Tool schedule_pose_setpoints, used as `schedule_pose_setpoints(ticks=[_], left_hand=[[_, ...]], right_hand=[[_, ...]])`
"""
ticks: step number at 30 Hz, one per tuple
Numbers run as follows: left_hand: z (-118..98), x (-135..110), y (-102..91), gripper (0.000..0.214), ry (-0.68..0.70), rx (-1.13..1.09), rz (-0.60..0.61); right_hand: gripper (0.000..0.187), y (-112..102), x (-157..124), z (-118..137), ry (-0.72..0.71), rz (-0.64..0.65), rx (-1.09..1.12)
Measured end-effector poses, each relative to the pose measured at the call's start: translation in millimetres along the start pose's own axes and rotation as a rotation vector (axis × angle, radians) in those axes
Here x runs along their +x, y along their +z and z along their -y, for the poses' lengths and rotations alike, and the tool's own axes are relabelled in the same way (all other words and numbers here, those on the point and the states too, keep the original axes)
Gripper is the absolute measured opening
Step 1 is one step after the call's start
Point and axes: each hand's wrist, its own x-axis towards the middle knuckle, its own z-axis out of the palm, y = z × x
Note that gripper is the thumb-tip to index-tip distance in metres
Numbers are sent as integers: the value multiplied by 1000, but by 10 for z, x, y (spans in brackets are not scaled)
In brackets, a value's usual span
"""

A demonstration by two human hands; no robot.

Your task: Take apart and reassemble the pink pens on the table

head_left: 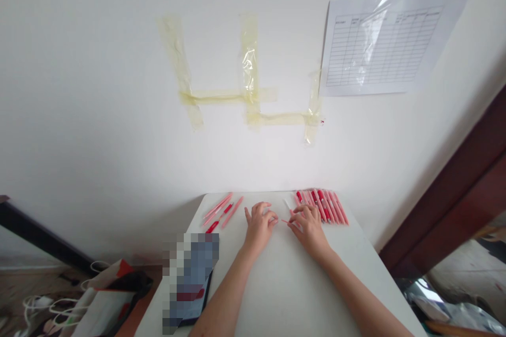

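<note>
Over the white table (276, 295), my left hand (259, 225) is bent inward with thumb and finger curled together. Whatever may be in that pinch is too small to make out. Facing it across a narrow gap, my right hand (310, 226) pinches a thin pink pen part (284, 220) whose end points left. A slim white piece (287, 204) lies just behind my right fingers. Beside that hand is a row of pink and red pens (334, 208), partly covered by the fingers. Several more pink pens (216, 209) and red ones lie left of my left hand.
A phone (197, 308), partly pixelated, lies at the table's left edge. The white wall (221, 158) stands directly behind the table, with yellowed tape (250, 63) and a printed sheet (375, 47) on it. Bags (103, 300) are on the floor at left; dark red wood (446, 205) rises at right.
</note>
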Motion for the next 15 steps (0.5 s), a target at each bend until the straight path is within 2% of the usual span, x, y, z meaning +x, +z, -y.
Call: schedule_pose_setpoints(ticks=[15], left_hand=[[-52, -4, 49, 7, 2, -60, 58]], right_hand=[[9, -10, 13, 13, -31, -22, 2]])
